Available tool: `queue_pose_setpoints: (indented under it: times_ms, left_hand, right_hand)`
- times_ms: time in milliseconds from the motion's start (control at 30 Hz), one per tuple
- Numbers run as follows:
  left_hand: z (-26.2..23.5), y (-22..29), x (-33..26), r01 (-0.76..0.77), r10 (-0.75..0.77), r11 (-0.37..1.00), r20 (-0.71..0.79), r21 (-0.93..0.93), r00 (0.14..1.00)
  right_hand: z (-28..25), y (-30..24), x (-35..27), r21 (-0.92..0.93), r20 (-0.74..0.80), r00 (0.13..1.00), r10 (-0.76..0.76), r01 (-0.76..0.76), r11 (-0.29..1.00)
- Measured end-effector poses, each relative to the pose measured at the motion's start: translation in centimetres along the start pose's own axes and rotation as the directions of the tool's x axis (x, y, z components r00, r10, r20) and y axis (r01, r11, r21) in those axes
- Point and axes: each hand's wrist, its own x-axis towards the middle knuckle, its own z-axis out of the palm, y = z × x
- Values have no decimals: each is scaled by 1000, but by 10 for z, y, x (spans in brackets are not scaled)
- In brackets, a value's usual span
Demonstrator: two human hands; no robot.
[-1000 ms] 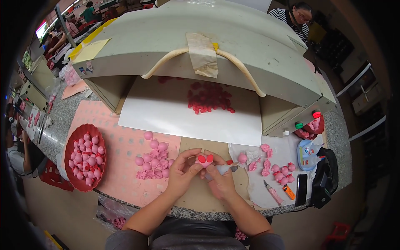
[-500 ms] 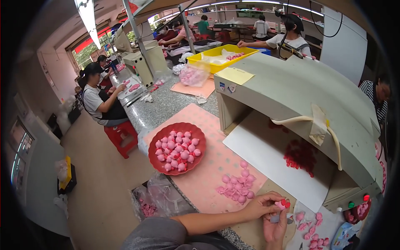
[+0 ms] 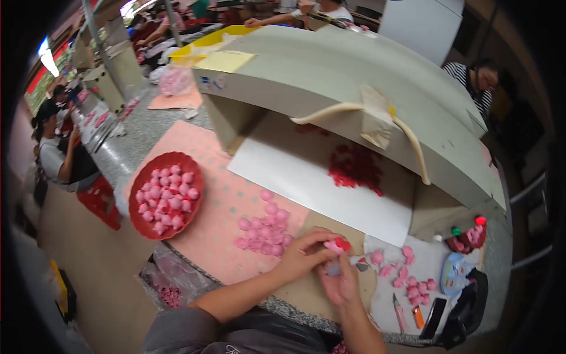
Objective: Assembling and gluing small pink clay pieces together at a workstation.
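Observation:
My left hand (image 3: 305,255) pinches a small pink ball-shaped piece with red parts (image 3: 337,245) on its upper end. Just below it, my right hand (image 3: 342,285) is curled palm up, its fingers closed around a small translucent object whose kind I cannot make out. Its fingertips come close to the pink piece; whether they touch it is unclear. To the left of my hands, a cluster of pink balls (image 3: 266,230) lies on a pink dotted mat (image 3: 206,236). Farther left, a red scalloped bowl (image 3: 134,203) holds many pink balls with red bits.
A grey arched machine (image 3: 318,65) stands ahead; small red pieces (image 3: 354,168) lie on the white sheet (image 3: 283,165) inside. At right are pink pieces (image 3: 420,290), a cutter (image 3: 400,312), an orange lighter (image 3: 418,317) and a blue-white packet (image 3: 455,274). Other people sit beyond.
The view has swung right and down, so the scene sits farther left and the tools at the right edge now show. My hands keep the same hold on the pink piece.

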Motion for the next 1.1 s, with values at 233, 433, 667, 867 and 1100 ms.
queue_pose_setpoints:
  times_ms: [233,433,667,867,1100]
  left_hand:
    - [7,0,0,69,-66,994,-34,82,997]
    - [7,-6,-10,-1,4,989,-18,150,1000]
    - [6,-6,-10,18,-19,999,-13,-40,1000]
    - [4,1,-7,-100,103,961,4,257,995]
    - [4,-2,-9,-25,23,987,13,158,1000]
  right_hand:
    - [3,-16,-2,-274,-45,994,-100,84,958]
    - [-9,-13,-4,-172,83,996,-33,47,984]
    - [-7,-12,-5,-280,85,989,-125,144,949]
    - [-11,-13,-4,-381,64,982,-176,186,905]
    - [-7,-16,-9,-583,103,955,-279,286,761]
